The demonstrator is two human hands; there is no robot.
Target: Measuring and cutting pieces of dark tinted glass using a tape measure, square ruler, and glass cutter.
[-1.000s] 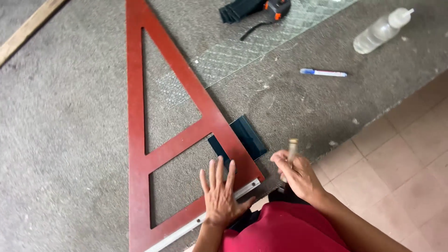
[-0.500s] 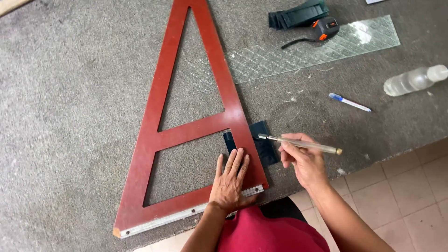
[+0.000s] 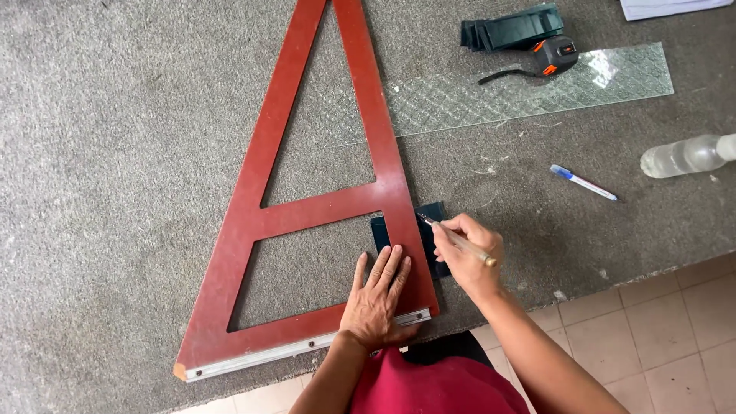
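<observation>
Dark glass piece (image 3: 433, 230) lies under red triangular square (image 3: 322, 207) on grey carpeted bench (image 3: 115, 153). Left hand (image 3: 377, 299) flat, fingers spread, pinning square. Right hand (image 3: 468, 257) clamped on glass cutter (image 3: 458, 240), tip at square's edge. Nearby: textured glass sheet (image 3: 529, 92), tape measure (image 3: 553, 57), pen (image 3: 583, 182), bottle (image 3: 686, 156).

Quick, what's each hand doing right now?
Left hand: open, pressed flat on the red triangular frame.
Right hand: closed on a thin cutter tool, tip at the frame's edge over the dark piece.
</observation>
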